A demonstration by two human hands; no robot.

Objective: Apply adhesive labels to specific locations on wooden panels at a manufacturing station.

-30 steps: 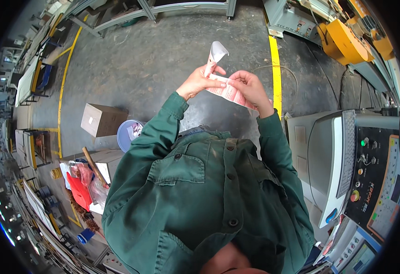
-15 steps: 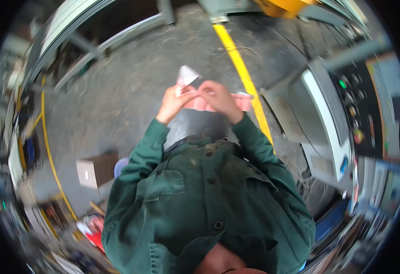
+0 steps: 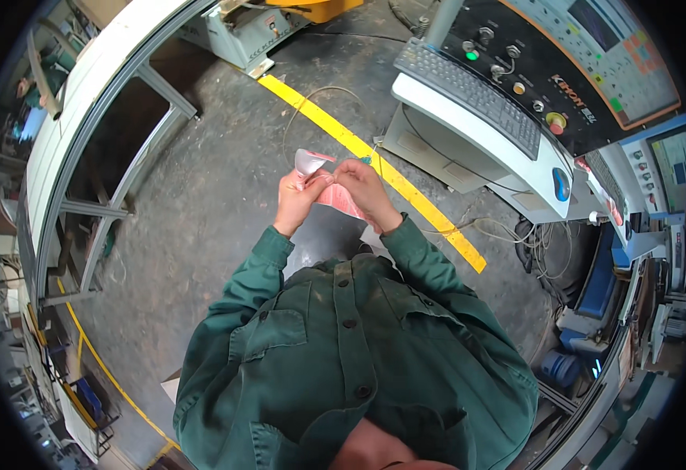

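Observation:
I hold a small pink and white paper slip point(image 3: 321, 178) in front of my chest with both hands. My left hand point(image 3: 297, 197) pinches its left part, where the top edge curls up white. My right hand point(image 3: 361, 188) grips its right side, and the pink lower part shows between the two hands. Both green sleeves reach up from the lower part of the picture.
A machine control console point(image 3: 507, 102) with a keyboard, knobs and buttons stands to my right. A yellow floor line point(image 3: 406, 196) runs diagonally past my hands. A grey metal frame point(image 3: 100, 133) is at the left. Cables point(image 3: 507, 231) lie on the concrete floor at the right.
My head and body have turned, so the console now fills the upper right and the boxes on the left are out of view. Both hands still hold the paper slip.

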